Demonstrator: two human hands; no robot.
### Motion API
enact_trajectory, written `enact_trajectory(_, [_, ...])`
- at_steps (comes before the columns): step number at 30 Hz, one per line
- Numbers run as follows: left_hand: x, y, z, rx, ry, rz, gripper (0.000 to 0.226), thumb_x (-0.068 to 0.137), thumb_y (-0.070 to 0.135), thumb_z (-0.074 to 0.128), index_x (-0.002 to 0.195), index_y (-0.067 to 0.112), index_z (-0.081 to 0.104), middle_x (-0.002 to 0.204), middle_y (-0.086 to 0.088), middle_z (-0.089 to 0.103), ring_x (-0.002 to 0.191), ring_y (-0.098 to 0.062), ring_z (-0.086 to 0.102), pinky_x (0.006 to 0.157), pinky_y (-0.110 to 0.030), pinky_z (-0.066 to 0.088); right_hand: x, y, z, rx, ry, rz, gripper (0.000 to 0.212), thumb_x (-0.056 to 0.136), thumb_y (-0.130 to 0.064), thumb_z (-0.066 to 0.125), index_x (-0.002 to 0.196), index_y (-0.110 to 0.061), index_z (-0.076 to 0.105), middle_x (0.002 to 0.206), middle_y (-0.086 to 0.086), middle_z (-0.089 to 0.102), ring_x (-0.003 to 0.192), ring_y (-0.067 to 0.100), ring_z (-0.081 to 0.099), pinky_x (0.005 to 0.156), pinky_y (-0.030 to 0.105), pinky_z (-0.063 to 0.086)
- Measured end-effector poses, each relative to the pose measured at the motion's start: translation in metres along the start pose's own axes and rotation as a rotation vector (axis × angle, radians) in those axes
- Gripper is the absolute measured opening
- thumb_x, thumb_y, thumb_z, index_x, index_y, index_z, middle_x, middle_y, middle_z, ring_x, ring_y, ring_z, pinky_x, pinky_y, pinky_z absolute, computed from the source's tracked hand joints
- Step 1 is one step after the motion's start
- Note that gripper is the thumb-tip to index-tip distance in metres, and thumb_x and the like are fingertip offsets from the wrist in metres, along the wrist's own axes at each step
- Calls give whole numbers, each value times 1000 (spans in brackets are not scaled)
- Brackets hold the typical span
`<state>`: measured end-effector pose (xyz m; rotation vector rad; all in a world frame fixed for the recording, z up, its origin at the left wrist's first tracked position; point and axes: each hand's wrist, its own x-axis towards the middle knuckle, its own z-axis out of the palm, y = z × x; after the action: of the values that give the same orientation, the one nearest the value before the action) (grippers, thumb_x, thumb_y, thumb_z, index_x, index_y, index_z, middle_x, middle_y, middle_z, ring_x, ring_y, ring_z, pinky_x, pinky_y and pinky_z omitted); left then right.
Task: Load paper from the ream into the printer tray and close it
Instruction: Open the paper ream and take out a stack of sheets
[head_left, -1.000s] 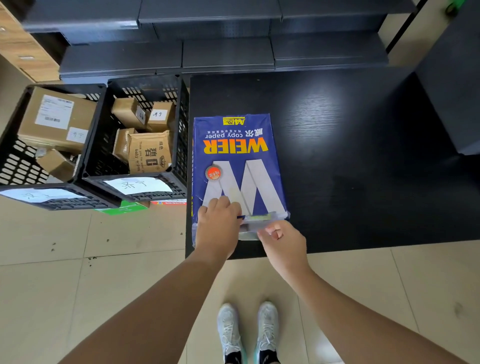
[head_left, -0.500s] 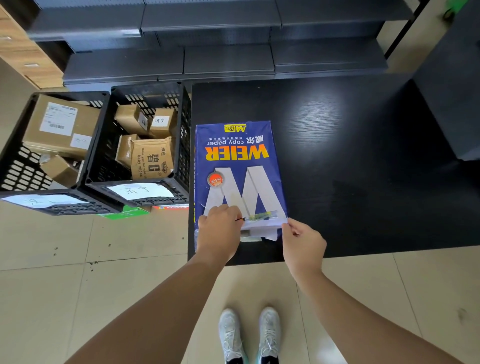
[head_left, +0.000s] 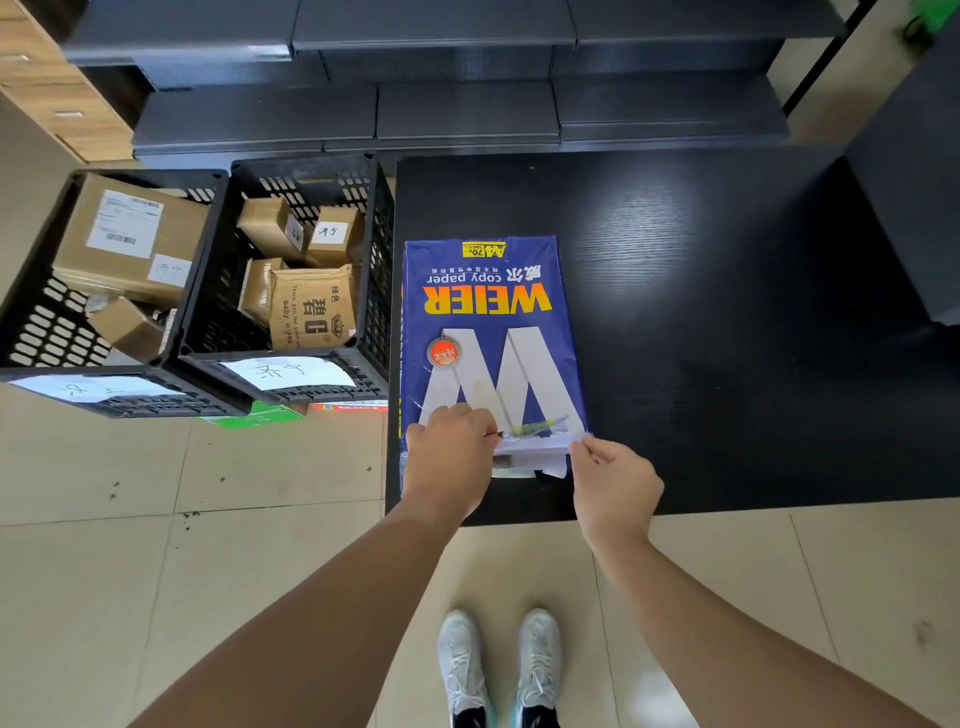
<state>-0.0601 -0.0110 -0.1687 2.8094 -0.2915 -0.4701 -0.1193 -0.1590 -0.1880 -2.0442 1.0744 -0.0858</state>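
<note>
A blue ream of copy paper (head_left: 488, 322) with a big white W lies flat on the black table (head_left: 701, 291), near its front left corner. The wrapper is torn at the near end, where white sheets and wrapper flaps (head_left: 530, 449) show. My left hand (head_left: 449, 462) is closed on the near left edge of the wrapper. My right hand (head_left: 613, 486) pinches the wrapper's near right corner between thumb and fingers. No printer or tray is in view.
Two black plastic crates (head_left: 208, 291) full of cardboard boxes stand left of the table, touching its side. Dark grey shelving (head_left: 467, 104) runs along the back. A dark cabinet (head_left: 919, 197) borders the table on the right. My feet (head_left: 498, 670) stand on tiled floor.
My right hand slid from the middle of the ream's torn end to its right corner. The left hand kept its grip. The view shifted slightly downward.
</note>
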Motion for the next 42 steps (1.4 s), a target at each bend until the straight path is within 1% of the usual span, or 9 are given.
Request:
enact_trajectory(6, [1, -1, 4, 13, 11, 5, 20, 102, 29, 56, 115, 26, 70, 112, 1, 68, 105, -19, 59, 94, -40, 46, 4, -1, 4, 22, 5, 82, 21, 87, -21, 66, 77, -5, 75, 73, 6, 73, 67, 21, 66, 52, 23, 42])
enact_trajectory(16, [0, -2, 8, 36, 36, 21, 19, 101, 28, 56, 112, 27, 72, 109, 3, 68, 103, -19, 58, 91, -40, 45, 3, 7, 5, 51, -39, 85, 17, 91, -21, 62, 87, -6, 69, 73, 4, 68, 65, 16, 61, 52, 19, 41])
enact_trajectory(22, [0, -2, 8, 76, 70, 42, 20, 101, 28, 58, 113, 27, 73, 108, 4, 67, 103, -18, 58, 89, -39, 45, 4, 14, -1, -45, -48, -59, 16, 88, -17, 62, 74, -10, 65, 69, 5, 67, 71, 25, 64, 66, 40, 55])
enact_trajectory(29, [-4, -2, 6, 67, 87, 32, 23, 102, 28, 53, 109, 29, 74, 105, 6, 67, 101, -18, 57, 86, -38, 39, -1, 18, -8, 35, -190, 63, 13, 90, -21, 58, 81, -13, 63, 69, 1, 65, 68, 19, 59, 62, 31, 48])
enact_trajectory(33, [-15, -7, 5, -11, 54, 41, 23, 100, 29, 53, 114, 30, 72, 109, 7, 64, 106, -18, 55, 89, -38, 36, -7, 29, -22, 34, -353, 102, 24, 93, -23, 52, 69, -19, 53, 62, -1, 53, 58, 12, 48, 55, 27, 40])
enact_trajectory(35, [-27, -8, 4, -142, 117, -35, 27, 98, 30, 59, 124, 30, 66, 119, 8, 61, 115, -17, 53, 96, -38, 36, -7, 31, -28, 113, -408, 192, 18, 93, -23, 52, 89, -9, 63, 79, 9, 64, 73, 16, 59, 66, 30, 50])
enact_trajectory(37, [-45, -13, 6, -311, 225, -225, 33, 92, 29, 67, 125, 29, 60, 120, 6, 56, 116, -18, 51, 95, -39, 37, -5, 30, -31, 261, -436, 292, 18, 92, -22, 58, 98, -7, 66, 91, 11, 70, 83, 19, 66, 77, 35, 57])
enact_trajectory(40, [-68, -25, 18, -634, 328, -569, 40, 83, 25, 76, 114, 20, 51, 108, -1, 54, 105, -29, 56, 91, -47, 48, 0, 24, -31, 414, -410, 387, 21, 87, -26, 71, 97, -8, 66, 89, 14, 72, 81, 22, 69, 81, 37, 59])
enact_trajectory(42, [-73, -32, 21, -915, 311, -780, 44, 82, 26, 79, 109, 14, 47, 94, -2, 56, 92, -29, 60, 79, -46, 53, 1, 22, -29, 409, -386, 380, 23, 85, -24, 75, 99, -10, 65, 87, 15, 72, 78, 22, 69, 78, 34, 59])
